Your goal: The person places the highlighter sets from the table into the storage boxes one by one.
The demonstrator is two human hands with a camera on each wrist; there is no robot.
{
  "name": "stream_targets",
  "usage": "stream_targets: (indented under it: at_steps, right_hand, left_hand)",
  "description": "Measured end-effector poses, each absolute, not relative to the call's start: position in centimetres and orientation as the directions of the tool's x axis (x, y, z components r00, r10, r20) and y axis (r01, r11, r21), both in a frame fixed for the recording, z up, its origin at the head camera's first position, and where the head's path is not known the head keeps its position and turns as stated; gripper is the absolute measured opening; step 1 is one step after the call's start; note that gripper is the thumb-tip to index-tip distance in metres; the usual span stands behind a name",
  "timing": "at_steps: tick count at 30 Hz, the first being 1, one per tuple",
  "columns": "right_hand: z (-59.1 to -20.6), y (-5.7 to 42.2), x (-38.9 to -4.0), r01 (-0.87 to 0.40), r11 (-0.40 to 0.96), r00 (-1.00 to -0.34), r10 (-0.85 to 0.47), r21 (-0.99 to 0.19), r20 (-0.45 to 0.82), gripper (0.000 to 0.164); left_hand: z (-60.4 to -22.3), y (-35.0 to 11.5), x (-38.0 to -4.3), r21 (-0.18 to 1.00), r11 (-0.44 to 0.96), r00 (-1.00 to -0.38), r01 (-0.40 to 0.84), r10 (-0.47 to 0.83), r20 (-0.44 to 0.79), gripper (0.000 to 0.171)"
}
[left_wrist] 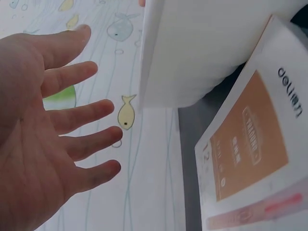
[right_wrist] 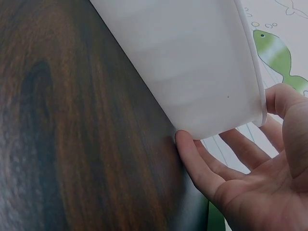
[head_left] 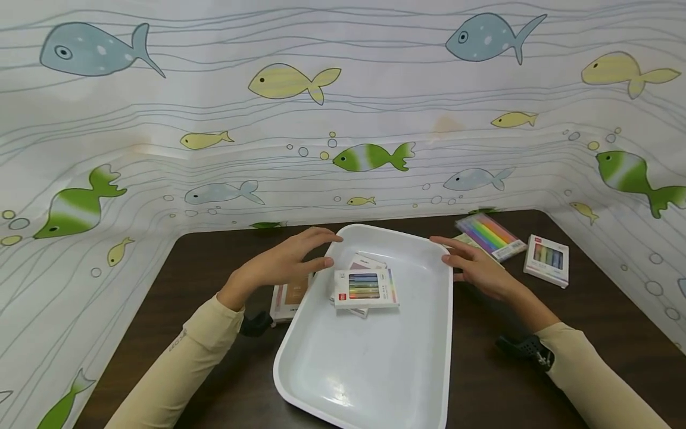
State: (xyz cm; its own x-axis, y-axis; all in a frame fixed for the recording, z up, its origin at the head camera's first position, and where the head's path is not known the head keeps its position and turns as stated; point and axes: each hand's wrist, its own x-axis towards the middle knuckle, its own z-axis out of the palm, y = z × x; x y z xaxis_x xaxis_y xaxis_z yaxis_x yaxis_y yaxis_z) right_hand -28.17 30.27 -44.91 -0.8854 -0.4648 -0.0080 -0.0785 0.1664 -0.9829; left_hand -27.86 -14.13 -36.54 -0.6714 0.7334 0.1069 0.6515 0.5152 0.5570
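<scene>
White plastic tray (head_left: 386,354) sits at the centre of a dark wood table (head_left: 493,387), a person's hands at its two far corners: the left hand (head_left: 281,259) at 10 to 11 o'clock, the right hand (head_left: 477,267) at 1 to 2 o'clock. Inside, just toward 12 o'clock of the tray's middle, a windowed box of coloured sticks (head_left: 366,290) lies across a paler packet (head_left: 371,261). From the head, the left hand's fingertips seem to meet the rim; the left wrist view shows that palm bare, its fingers spread and holding nothing. Only the right wrist view reveals the tray's outer wall, with the right hand's loosely extended fingers around the corner and one fingertip at the lower edge; how firmly they press cannot be told. Outside the tray at 9 to 10 o'clock is a brown-panelled box (head_left: 289,297), its "deli" lettering legible only from the left wrist. The head view alone takes in a rainbow-striped pack (head_left: 490,235) at 2 o'clock and, at that pack's 4 o'clock, a second windowed box (head_left: 546,261). A fish-printed sheet (head_left: 375,36) rises beyond, toward 12 o'clock.
</scene>
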Motion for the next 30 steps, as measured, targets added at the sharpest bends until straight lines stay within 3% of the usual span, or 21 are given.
stream_targets:
  at_steps: [6,12,19,30]
  right_hand:
    - [-45.1,30.3,-27.9,-0.074,0.166,-0.889,-0.458,-0.983,-0.010,0.055]
    - [-44.9,30.2,-27.9,-0.070,0.174,-0.891,-0.454,-0.982,-0.017,0.057]
    - [-44.9,30.6,-28.0,-0.078,0.185,-0.893,-0.450,-0.980,-0.014,0.056]
    - [-45.0,30.6,-28.3,-0.076,0.182,-0.884,-0.467,-0.980,-0.018,0.054]
  left_hand:
    - [-36.0,-15.0,-28.3,0.560,0.489,-0.650,0.669,0.750,0.122,0.048]
    - [-35.3,-16.5,-28.2,0.534,0.539,-0.663,0.652,0.746,0.057,0.051]
    - [-34.8,-18.2,-27.9,0.467,0.614,-0.691,0.637,0.723,-0.008,0.062]
    - [-36.3,-20.4,-27.5,0.456,0.719,-0.734,0.524,0.653,-0.186,0.081]
